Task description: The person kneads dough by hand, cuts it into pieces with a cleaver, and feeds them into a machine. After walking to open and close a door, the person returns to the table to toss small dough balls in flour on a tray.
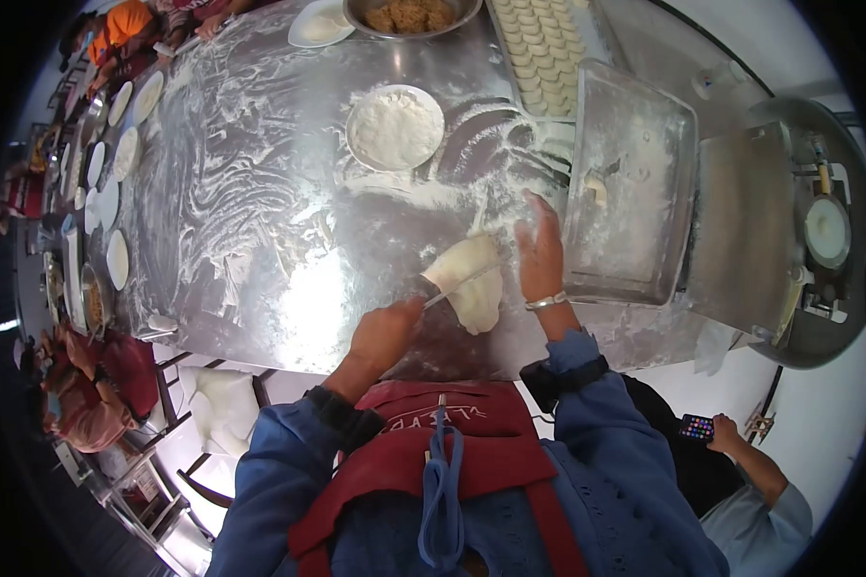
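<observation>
A flattened piece of pale dough (476,306) lies on the floured metal table in front of me. My left hand (387,337) is closed around the handle of a knife (464,283), whose thin blade lies across the dough. Just right of the dough, my right hand (541,252) is held with its fingers stretched out and apart, nothing in it. Beyond the dough stands a white bowl of flour (394,128).
At right is a flour-dusted metal tray (575,226) holding a small dough piece (597,188). Behind it, another tray (506,60) holds rows of shaped dough. A metal bowl (351,17) contains brown filling. Plates line the left. A person's hand (726,435) holds a phone at lower right.
</observation>
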Tool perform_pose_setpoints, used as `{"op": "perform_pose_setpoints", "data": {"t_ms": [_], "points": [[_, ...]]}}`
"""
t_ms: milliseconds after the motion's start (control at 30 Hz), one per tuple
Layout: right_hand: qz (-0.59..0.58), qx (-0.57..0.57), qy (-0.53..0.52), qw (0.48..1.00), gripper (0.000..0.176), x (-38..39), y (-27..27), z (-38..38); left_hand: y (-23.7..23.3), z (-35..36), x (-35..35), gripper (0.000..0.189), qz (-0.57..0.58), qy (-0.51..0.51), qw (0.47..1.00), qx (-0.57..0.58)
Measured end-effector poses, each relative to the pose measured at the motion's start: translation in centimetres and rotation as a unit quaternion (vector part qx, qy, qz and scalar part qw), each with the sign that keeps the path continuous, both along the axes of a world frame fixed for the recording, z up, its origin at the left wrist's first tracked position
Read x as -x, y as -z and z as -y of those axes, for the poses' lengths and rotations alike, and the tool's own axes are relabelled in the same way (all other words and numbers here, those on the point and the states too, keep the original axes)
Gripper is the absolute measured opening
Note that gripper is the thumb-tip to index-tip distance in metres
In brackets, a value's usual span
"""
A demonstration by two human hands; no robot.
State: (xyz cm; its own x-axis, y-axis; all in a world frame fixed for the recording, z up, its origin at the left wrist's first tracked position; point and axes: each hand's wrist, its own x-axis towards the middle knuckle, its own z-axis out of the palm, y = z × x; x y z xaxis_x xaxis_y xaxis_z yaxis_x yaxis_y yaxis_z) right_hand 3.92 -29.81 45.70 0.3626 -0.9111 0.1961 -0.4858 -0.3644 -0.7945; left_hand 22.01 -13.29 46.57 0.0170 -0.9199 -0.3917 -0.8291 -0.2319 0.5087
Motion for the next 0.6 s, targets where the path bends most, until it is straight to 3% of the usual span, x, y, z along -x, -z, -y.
{"op": "perform_pose_setpoints", "data": {"t_ms": [167, 233, 600], "points": [[-0.074, 0.009, -0.06, 0.995, 0.04, -2.2, 2.3, -0.4, 0.7, 1.2, 0.8, 0.012, 0.033, 0.05, 0.997, -0.054], [-0.208, 0.039, -0.088, 0.973, 0.041, -2.4, 3.9, -1.0, 1.2, 1.3, 1.1, 0.012, 0.049, 0.057, 0.995, -0.065], [-0.258, -0.008, -0.081, 0.963, 0.038, -0.7, 8.5, 0.9, 4.5, 3.2, 3.6, 0.015, 0.039, 0.054, 0.996, -0.06]]}}
